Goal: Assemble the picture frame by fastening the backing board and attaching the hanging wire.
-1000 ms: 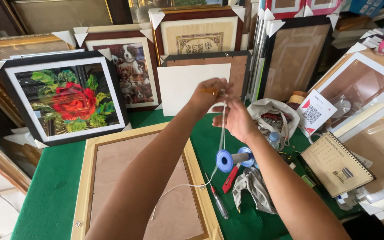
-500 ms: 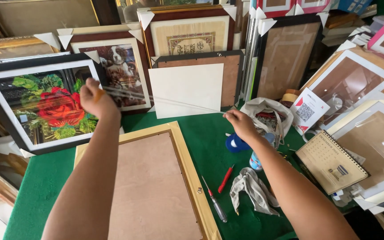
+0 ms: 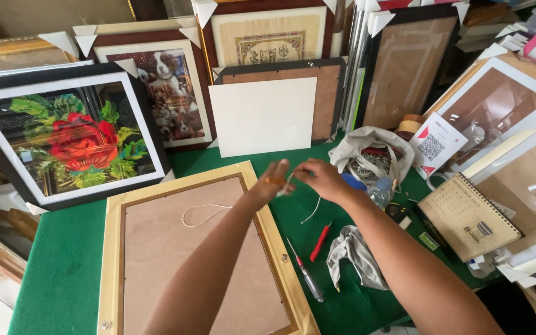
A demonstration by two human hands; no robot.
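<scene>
A light wooden picture frame [image 3: 114,248] lies face down on the green table, its brown backing board [image 3: 200,260] upward. My left hand [image 3: 272,180] and my right hand [image 3: 321,180] meet just above the frame's upper right corner, both pinching a thin white cord [image 3: 203,208]. One end of the cord loops loosely across the backing board; a short tail hangs below my right hand. A small orange object shows between my left fingers; what it is I cannot tell.
A screwdriver [image 3: 305,279], a red pen [image 3: 319,242] and a grey rag [image 3: 355,255] lie right of the frame. A white bag [image 3: 370,149] and a spiral calendar [image 3: 466,217] sit further right. Framed pictures, including a red rose [image 3: 79,139], lean along the back.
My left hand, which had pulled the cord taut far to the left, has come back to meet my right hand. The cord now lies slack in a loop on the backing board.
</scene>
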